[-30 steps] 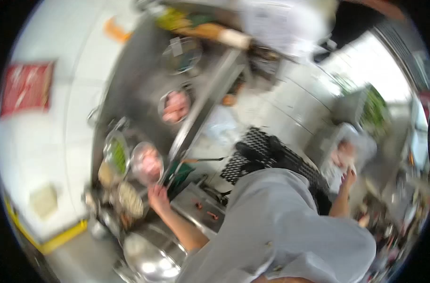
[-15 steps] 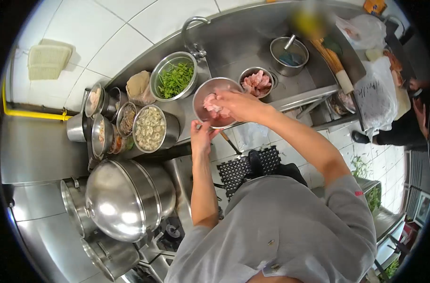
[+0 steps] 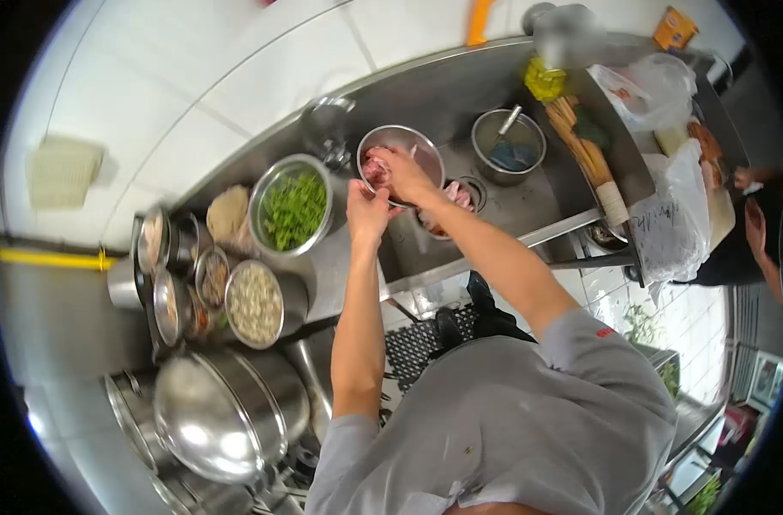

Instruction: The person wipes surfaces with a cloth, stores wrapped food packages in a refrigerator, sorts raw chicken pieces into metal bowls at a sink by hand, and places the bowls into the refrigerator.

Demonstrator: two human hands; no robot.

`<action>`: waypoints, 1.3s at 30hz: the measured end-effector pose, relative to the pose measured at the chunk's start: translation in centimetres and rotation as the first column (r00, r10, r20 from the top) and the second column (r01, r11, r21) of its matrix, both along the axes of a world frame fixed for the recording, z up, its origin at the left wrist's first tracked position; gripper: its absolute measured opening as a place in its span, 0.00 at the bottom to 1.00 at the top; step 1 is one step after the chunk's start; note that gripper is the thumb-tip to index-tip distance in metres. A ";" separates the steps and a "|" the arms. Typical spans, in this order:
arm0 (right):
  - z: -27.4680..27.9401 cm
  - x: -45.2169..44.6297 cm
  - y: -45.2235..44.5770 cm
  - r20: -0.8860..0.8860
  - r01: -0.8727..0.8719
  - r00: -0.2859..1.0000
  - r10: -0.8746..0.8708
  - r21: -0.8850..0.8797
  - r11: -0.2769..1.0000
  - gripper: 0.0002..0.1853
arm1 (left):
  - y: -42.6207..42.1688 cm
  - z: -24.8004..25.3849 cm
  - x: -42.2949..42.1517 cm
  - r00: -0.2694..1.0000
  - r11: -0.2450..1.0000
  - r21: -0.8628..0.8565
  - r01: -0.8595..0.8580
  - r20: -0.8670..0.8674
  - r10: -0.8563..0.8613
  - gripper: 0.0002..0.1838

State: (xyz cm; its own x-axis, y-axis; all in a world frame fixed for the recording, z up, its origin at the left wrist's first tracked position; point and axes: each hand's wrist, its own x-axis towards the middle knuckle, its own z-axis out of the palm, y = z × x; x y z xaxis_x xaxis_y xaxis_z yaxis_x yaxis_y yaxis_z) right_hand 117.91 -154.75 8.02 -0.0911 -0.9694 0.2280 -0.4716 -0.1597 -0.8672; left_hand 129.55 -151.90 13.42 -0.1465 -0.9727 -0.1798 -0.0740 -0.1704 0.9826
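Note:
A steel bowl (image 3: 427, 154) with raw meat (image 3: 376, 169) in it is tilted over the sink, held at its near rim by my left hand (image 3: 370, 213), fingers closed on the edge. Inside the bowl, my right hand (image 3: 406, 178) has its fingers curled over the meat; the fingertips are partly hidden. Just beyond my right wrist, a smaller steel pot holding pink meat pieces (image 3: 458, 196) sits in the sink, partly covered by the bowl and my forearm.
A bowl of green leaves (image 3: 295, 210) and a pot of pale pieces in liquid (image 3: 254, 305) stand to the left. The faucet (image 3: 329, 137) is behind. Right are a pot with a blue cloth (image 3: 510, 154), wooden sticks (image 3: 584, 154) and plastic bags (image 3: 679, 210). Another person's hand (image 3: 754, 227) shows far right.
Both hands and the bowl have moved back and slightly right over the sink, now overlapping the smaller meat pot. The bowl tilts more. The head view has also shifted.

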 end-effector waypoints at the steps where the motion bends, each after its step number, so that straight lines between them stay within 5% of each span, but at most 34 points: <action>1: -1.1 -1.1 -1.5 0.084 0.074 0.994 -0.075 0.019 0.997 0.27 | -1.3 0.3 -1.7 0.994 0.999 -0.034 0.027 0.107 -0.023 0.10; 2: -0.1 -2.4 -1.7 0.121 0.112 0.986 -0.118 0.056 0.992 0.26 | -2.2 1.5 -3.6 0.962 0.997 -0.061 0.043 0.272 -0.025 0.12; 4: -5.9 -4.0 -5.7 0.646 -0.020 0.763 -0.022 0.058 0.998 0.28 | -3.1 3.7 -7.1 0.847 0.975 -0.125 0.186 0.522 -0.095 0.14; 6: -5.8 -5.0 -6.0 0.790 0.071 0.612 -0.041 -0.003 0.997 0.24 | -4.1 3.6 -9.8 0.691 0.919 -0.211 0.333 0.717 -0.086 0.12; 9: -7.9 -6.8 -7.0 0.996 -0.044 0.088 0.022 -0.018 0.999 0.25 | -4.3 2.3 -13.8 0.549 0.753 -0.395 0.526 0.834 0.054 0.13; 11: -11.3 -7.6 -8.9 0.969 -0.166 -0.248 -0.001 -0.041 0.985 0.26 | -3.7 2.4 -15.3 0.470 0.814 -0.232 0.533 0.881 -0.057 0.20; 14: -8.7 -9.3 -6.5 0.996 -0.046 -0.080 -0.028 0.024 0.999 0.26 | -2.6 3.5 -16.9 0.322 0.832 -0.061 0.552 0.936 -0.144 0.22; 16: -6.7 -10.1 -4.8 0.998 0.021 0.033 -0.061 0.060 0.998 0.25 | -2.8 2.8 -16.2 0.442 0.810 -0.237 0.536 0.896 -0.030 0.19; 17: -5.8 -10.5 -4.2 0.998 -0.024 -0.042 -0.044 0.043 0.999 0.25 | -2.9 2.1 -15.4 0.502 0.795 -0.323 0.514 0.864 0.027 0.18; 19: -4.3 -11.3 -3.1 0.981 -0.117 -0.190 -0.032 0.009 0.993 0.24 | -5.5 -1.5 -11.6 0.567 0.548 -0.659 0.515 0.741 0.360 0.11; 20: -4.0 -11.9 -2.6 0.996 -0.193 -0.086 -0.039 0.022 0.981 0.23 | -4.3 1.5 -11.6 0.693 0.918 -0.325 0.227 0.716 0.082 0.10; 21: -3.8 -12.3 -2.1 0.998 -0.245 -0.062 0.004 -0.019 0.969 0.24 | -4.7 0.6 -9.9 0.717 0.877 -0.428 0.217 0.679 0.154 0.11; 24: -3.6 -13.7 1.1 0.973 -0.373 0.223 0.055 0.033 0.927 0.28 | -4.7 -0.6 -6.3 0.815 0.921 -0.387 0.045 0.547 0.190 0.10; 27: -4.5 -13.6 4.1 0.502 -0.400 0.815 0.289 0.127 0.908 0.24 | -4.1 -0.3 -4.1 0.860 0.956 -0.282 -0.087 0.463 0.215 0.09; 28: -6.3 -13.5 4.7 0.530 -0.453 0.791 0.306 0.171 0.875 0.20 | -4.0 -0.6 -3.5 0.864 0.954 -0.277 -0.110 0.447 0.230 0.09; 31: -5.7 -12.7 5.1 0.007 -0.257 0.952 0.305 0.555 0.791 0.17 | -3.4 -0.8 -2.7 0.868 0.956 -0.261 -0.135 0.434 0.242 0.10; 34: -9.1 -11.2 6.5 -0.325 -0.116 0.927 0.188 0.229 0.966 0.15 | -4.0 -3.5 -1.6 0.738 0.970 -0.228 -0.089 0.639 0.218 0.10; 35: -9.5 -10.9 6.8 -0.422 -0.065 0.898 0.123 0.149 0.987 0.15 | -4.0 -4.4 -1.2 0.780 0.971 -0.214 -0.102 0.588 0.212 0.10; 36: -7.6 -11.0 6.4 -0.470 0.104 0.882 -0.018 0.158 0.982 0.17 | -4.3 -5.3 -1.3 0.822 0.972 -0.205 -0.118 0.529 0.211 0.10; 39: -9.5 -12.5 4.7 -0.401 0.178 0.914 0.066 0.542 0.821 0.21 | -4.4 -7.6 -1.6 0.849 0.969 -0.208 -0.137 0.480 0.222 0.10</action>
State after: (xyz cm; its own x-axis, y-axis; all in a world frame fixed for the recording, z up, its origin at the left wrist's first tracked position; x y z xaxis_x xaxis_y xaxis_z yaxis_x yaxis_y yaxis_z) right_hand 105.42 -150.09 -1.47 -0.1727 -0.9314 -0.3204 -0.7763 0.3290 -0.5377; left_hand 127.93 -156.25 5.78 0.1004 -0.9947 -0.0216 -0.5417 -0.0729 0.8374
